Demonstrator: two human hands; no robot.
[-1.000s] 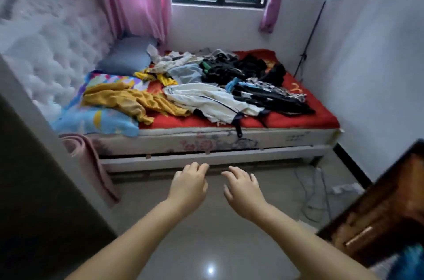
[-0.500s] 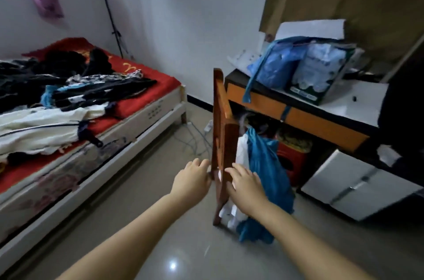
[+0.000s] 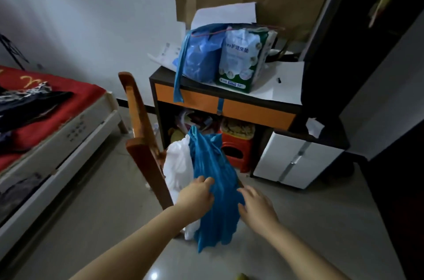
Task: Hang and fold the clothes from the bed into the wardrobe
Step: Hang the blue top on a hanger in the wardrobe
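A blue garment hangs over the seat of a wooden chair, with a white garment draped beside it on the left. My left hand rests on the blue garment's left side, its fingers curled into the cloth. My right hand is at the garment's right edge with its fingers spread and nothing in it. At the left, dark clothes lie on the bed's red sheet. A tall dark wardrobe stands at the right.
Behind the chair stands a dark desk with orange drawer fronts, carrying a blue bag and a white pack. Under it are a red stool and clutter. A white cabinet sits to its right. Grey floor lies between bed and chair.
The view has swung from the bed to the chair and desk and moved closer. Both hands have come down onto the blue garment; the left hand's fingers have curled into it.
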